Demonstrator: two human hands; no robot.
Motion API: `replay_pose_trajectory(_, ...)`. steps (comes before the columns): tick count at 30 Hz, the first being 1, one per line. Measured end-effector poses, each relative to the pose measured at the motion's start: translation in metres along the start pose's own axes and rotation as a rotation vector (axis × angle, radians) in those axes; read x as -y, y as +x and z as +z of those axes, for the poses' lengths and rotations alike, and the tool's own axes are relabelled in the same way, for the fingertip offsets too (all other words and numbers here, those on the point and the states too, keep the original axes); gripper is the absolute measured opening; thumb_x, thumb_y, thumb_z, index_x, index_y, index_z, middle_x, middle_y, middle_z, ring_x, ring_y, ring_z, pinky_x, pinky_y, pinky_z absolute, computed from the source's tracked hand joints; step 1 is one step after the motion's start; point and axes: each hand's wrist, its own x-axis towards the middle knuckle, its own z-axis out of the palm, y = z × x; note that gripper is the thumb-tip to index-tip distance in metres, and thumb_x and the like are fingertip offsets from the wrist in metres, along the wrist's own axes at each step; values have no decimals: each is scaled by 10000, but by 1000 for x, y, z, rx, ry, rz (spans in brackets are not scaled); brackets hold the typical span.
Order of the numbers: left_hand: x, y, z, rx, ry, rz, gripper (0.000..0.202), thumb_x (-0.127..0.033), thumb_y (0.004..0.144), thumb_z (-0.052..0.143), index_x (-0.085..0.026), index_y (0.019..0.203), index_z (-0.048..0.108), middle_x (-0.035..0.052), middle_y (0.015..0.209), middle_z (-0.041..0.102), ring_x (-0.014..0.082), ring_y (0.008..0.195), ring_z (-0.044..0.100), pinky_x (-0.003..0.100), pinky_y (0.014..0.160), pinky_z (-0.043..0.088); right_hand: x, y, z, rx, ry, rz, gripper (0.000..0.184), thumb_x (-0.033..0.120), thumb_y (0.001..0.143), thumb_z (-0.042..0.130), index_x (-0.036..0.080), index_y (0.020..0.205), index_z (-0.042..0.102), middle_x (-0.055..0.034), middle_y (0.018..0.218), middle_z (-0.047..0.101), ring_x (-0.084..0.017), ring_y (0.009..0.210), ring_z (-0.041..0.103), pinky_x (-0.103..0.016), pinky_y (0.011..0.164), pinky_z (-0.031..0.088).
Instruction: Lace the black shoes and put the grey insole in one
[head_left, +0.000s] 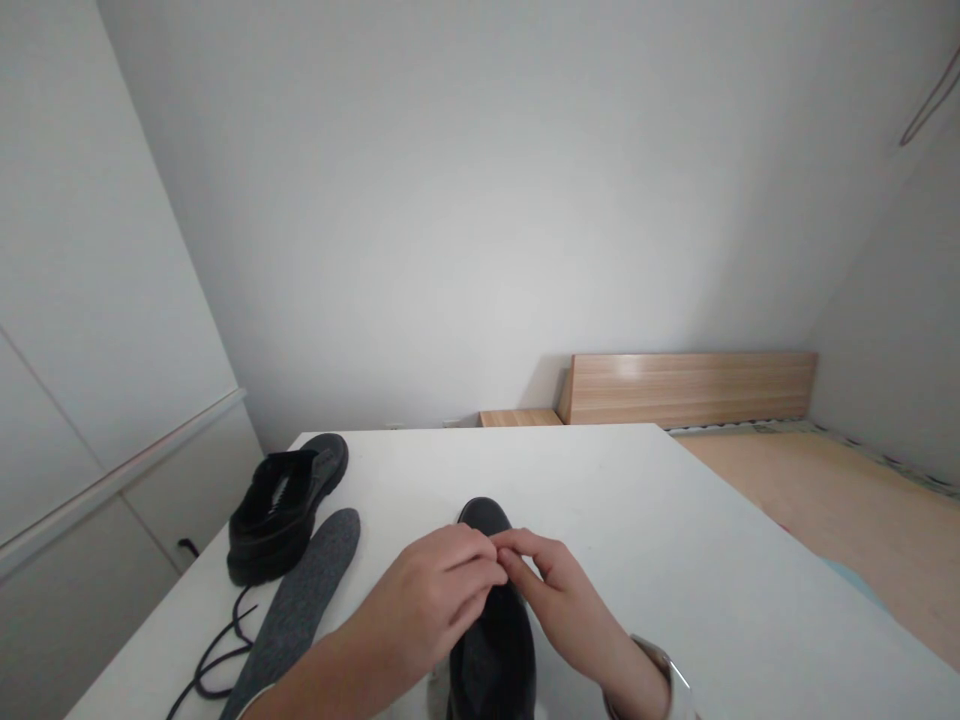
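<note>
A black shoe (493,655) stands on the white table in front of me, its toe pointing away. Over its upper, near the front of the opening, my left hand (442,590) and my right hand (551,590) meet. The fingertips of both are pinched closely together, and whatever they grip is too small or hidden to make out. To the left lies a grey felt insole (307,590), partly behind my left forearm. A loose black shoelace (217,665) curls beside it. The matching black shoe (281,510) rests further back on the left.
The white table (675,560) spreads under everything. Left of it stands a white cabinet (90,560). Behind on the right are a wooden headboard (690,388) and a bed base (810,480), with a small wooden top (519,418) by the wall.
</note>
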Motion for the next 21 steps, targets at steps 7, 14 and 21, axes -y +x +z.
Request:
replay_pose_trajectory(7,-5,-3,-5,-5,291,214,265,-124,959,447,-178,1001,704,117,906,718,244,879,647,422,863,538,1,3,-5,70,186,84,251,424,886,634,205,912,754,-26,855,716,-208,864,615,-326,830,448)
replay_pose_trajectory(14,7,-7,12,-297,378,344,166,-79,927,526,-141,989,667,90,942,705,204,923,647,353,859,573,-4,-1,0,-68,401,166,254,426,779,757,177,791,705,-4,758,658,-147,734,536,-259,714,403)
replay_pose_trajectory(21,27,-30,13,-338,78,14,167,-85,904,553,-201,820,638,44,939,657,153,914,638,240,774,537,-31,-12,-10,-324,305,150,269,454,797,730,193,795,664,-5,775,620,-167,784,515,-266,731,393)
